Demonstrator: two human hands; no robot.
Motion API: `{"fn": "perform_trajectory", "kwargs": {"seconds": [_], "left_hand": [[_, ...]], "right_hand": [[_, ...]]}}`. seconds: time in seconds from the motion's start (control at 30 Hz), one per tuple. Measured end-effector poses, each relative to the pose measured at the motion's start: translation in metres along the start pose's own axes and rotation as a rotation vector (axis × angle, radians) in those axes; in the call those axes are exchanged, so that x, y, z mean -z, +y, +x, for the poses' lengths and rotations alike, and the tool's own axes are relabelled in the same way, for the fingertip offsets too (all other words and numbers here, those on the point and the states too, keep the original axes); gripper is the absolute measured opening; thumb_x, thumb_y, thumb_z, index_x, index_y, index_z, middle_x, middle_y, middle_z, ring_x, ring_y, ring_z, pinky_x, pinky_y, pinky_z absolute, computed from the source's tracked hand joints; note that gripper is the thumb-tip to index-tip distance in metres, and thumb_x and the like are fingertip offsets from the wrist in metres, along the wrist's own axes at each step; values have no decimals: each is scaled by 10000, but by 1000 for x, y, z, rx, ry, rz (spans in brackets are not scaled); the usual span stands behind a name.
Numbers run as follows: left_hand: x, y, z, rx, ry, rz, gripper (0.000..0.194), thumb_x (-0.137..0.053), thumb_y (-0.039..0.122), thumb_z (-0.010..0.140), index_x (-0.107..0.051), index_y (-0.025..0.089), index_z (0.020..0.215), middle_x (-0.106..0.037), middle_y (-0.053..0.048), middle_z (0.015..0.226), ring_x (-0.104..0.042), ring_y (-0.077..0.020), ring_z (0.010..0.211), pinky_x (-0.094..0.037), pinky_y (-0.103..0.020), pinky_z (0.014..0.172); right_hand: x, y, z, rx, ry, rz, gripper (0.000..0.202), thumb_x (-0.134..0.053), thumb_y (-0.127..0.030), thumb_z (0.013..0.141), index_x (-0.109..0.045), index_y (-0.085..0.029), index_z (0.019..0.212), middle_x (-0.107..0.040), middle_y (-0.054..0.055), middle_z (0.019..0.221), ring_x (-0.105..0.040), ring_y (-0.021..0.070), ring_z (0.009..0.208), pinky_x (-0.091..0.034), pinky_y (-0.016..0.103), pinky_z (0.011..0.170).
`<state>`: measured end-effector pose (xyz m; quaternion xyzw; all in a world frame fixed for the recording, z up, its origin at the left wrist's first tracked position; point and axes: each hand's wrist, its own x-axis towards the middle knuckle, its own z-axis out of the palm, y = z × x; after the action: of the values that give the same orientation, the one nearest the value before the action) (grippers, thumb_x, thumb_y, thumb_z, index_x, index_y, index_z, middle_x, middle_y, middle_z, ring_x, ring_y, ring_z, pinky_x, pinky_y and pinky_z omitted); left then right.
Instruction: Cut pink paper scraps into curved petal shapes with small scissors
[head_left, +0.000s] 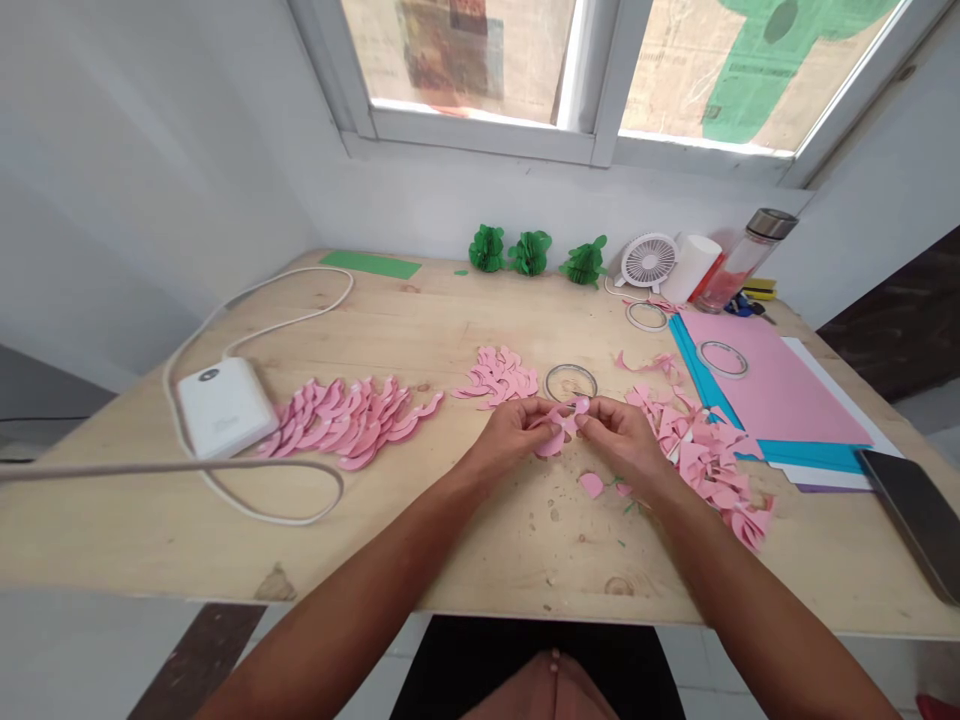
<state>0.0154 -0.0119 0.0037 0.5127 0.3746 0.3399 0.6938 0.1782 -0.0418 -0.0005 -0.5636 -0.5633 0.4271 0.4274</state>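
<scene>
– Okay, fingers first: what do we have?

– Both sets pinched, nearly closed. Our left hand [519, 432] grips the left side of the curled pink paper piece [551, 444], and our right hand [621, 438] pinches its right side. We can't tell its full shape; the fingers cover part of it.

– And where is it?

– Between the two hands, over the middle of the bench [480, 540], near its front half. We see a tape roll [571, 366] just behind the fingertips.

– What else is close?

– We get a small pink pile [499, 380] behind the left hand, and a loose pink cutout [592, 486] in front of the right. Pink scraps [709, 450] spread beside the right hand and forearm, crowding that side.

– Farther left?

– A fanned row of pink pieces [360, 422], then the white power bank [227, 408], with a looping cable [166, 380] around it.

– Right side and back?

– We log a pink sheet [780, 390] on blue sheets [697, 370] with a second tape roll [724, 374] on top, and a dark phone [911, 520] at the right. Three green paper shapes [530, 254] sit by the wall, left of the small fan [649, 261] and a clear bottle [739, 268].
</scene>
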Motion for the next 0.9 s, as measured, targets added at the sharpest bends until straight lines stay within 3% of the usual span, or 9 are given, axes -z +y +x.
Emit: {"fn": "perform_trajectory", "kwargs": {"seconds": [0.4, 0.5, 0.73, 0.9], "left_hand": [[3, -3, 3, 25, -54, 20, 226, -660, 224, 653, -636, 125, 855, -638, -29, 679, -562, -94, 540, -425, -195, 498], [3, -3, 3, 25, -32, -12, 237, -655, 217, 656, -634, 121, 872, -625, -21, 654, -550, -89, 529, -423, -197, 502], [5, -5, 5, 10, 28, -52, 226, -659, 239, 660, -629, 102, 837, -630, -47, 653, -548, -102, 542, -414, -211, 515], [4, -6, 6, 7, 57, -56, 270, -673, 242, 635, -631, 101, 862, -622, -34, 630, -547, -104, 532, -412, -214, 513]], "right_hand": [[2, 0, 1, -10, 33, -6, 234, -551, -385, 766, -535, -169, 677, -490, -30, 589, -425, 94, 510, -321, 217, 478], [1, 2, 2, 37, 85, -77, 209, -566, -364, 755, -534, -171, 683, -448, -43, 568, -408, 92, 510, -305, 215, 473], [2, -5, 0, 158, 211, -287, 183, -530, -335, 769, -569, -176, 686, -534, -12, 588, -474, 119, 555, -370, 231, 526], [-1, -8, -3, 293, 149, -336, 122, -517, -284, 777, -586, -191, 739, -566, 5, 630, -505, 138, 605, -410, 252, 595]]}}
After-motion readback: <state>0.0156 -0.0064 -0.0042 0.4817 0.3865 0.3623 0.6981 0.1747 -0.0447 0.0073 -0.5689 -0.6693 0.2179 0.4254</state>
